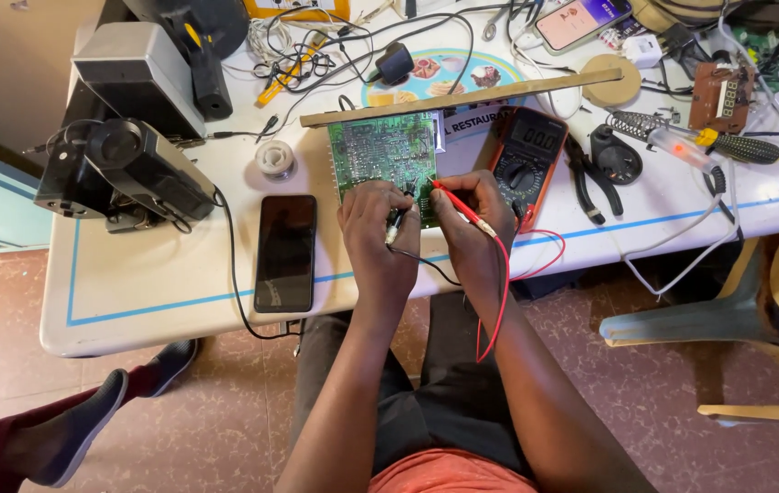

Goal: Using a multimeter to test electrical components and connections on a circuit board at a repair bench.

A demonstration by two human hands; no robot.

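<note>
Head view, looking down on a white table with a blue border line, seen from a seated position. No boxes, trays or other holders visible; everything loose on the tabletop. Left hand closed narrowly around a black test probe, tip down on the lower edge of a green circuit board. Right hand pinched around a red test probe, tip also touching the board's lower right corner. Board flat near the table's middle, densely covered in small components, its far edge against a long wooden strip. Just right of the board, touching the right hand, an orange-cased digital multimeter with dial and display; red lead and black lead trailing off the table edge over the lap. Left of the board, a dark smartphone face up and a small solder spool. Further left, black and grey machines with a black cable hanging over the edge. Right of the meter, black pliers, a soldering iron in a coiled stand and a small board with a numeric display. Far edge crowded with tangled cables and a second phone lit up. Bottom left, another person's dark shoes on the reddish floor.
</note>
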